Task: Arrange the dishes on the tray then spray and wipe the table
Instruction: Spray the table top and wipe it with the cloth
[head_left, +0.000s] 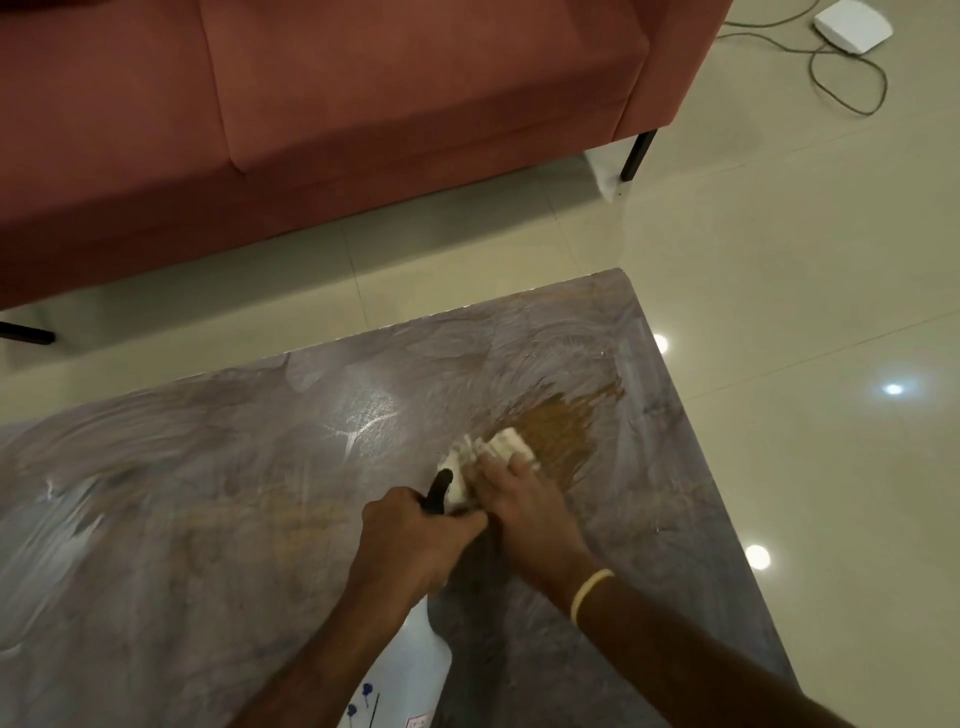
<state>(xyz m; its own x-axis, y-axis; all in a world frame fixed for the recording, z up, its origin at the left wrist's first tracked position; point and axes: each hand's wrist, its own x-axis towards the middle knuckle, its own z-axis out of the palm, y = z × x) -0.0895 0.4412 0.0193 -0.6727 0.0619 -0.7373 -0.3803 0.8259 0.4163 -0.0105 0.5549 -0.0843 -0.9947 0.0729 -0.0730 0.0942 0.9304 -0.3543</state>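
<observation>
My left hand (410, 545) grips the black trigger head of a white spray bottle (415, 660), whose body shows below my forearm with blue marks on its label. Just to its right, my right hand (519, 499) presses flat on a crumpled white cloth (501, 444) on the grey marbled table (208, 493). The cloth sits at the left edge of a brown smeared stain (563, 426) near the table's far right corner. White wipe streaks cover much of the tabletop. No dishes or tray are in view.
A pink sofa (337, 104) on black legs stands beyond the table's far edge, across a strip of glossy tiled floor (805, 234). A white box (852, 25) with cables lies on the floor at the top right. The table's right edge runs diagonally beside my right arm.
</observation>
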